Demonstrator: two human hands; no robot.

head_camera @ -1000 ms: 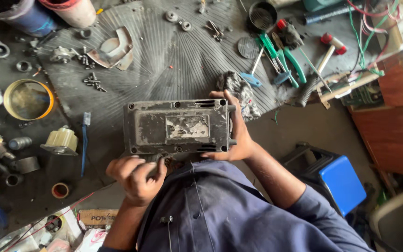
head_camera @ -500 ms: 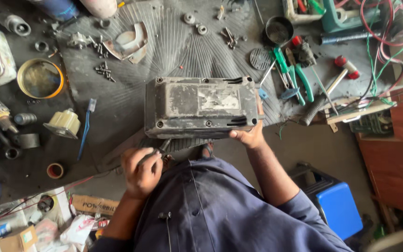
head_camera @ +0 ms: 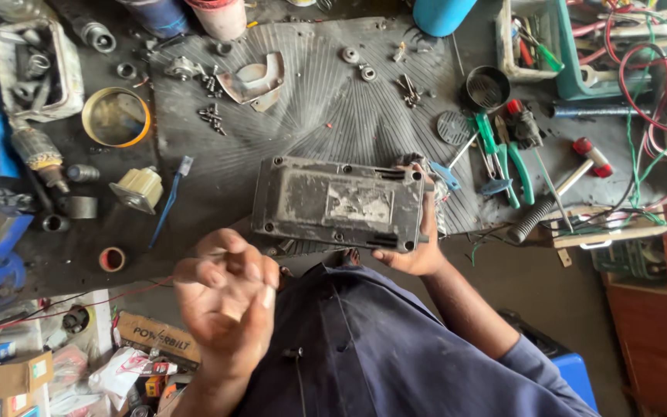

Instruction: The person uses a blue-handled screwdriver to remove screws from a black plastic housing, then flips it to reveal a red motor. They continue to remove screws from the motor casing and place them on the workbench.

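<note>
A dark grey, grimy rectangular metal housing point(head_camera: 337, 202) with a worn label lies tilted over the ribbed black mat point(head_camera: 326, 100). My right hand point(head_camera: 418, 251) grips its right end, fingers under the lower corner and thumb along the side. Raised toward the camera below the housing's left end, my left hand point(head_camera: 225, 305) is clear of it. Its fingers are curled in against the thumb, and I see nothing in them.
Green-handled pliers point(head_camera: 507, 158), a red-headed hammer point(head_camera: 580, 166), a blue toothbrush point(head_camera: 170, 201), a yellow-rimmed tin point(head_camera: 116, 117), loose screws and bearings surround the mat. A white tray of parts point(head_camera: 36, 69) is far left, tangled wires far right, cardboard boxes lower left.
My left hand has come off the housing's underside and risen toward the camera. The housing stays in my right hand, and the view has shifted.
</note>
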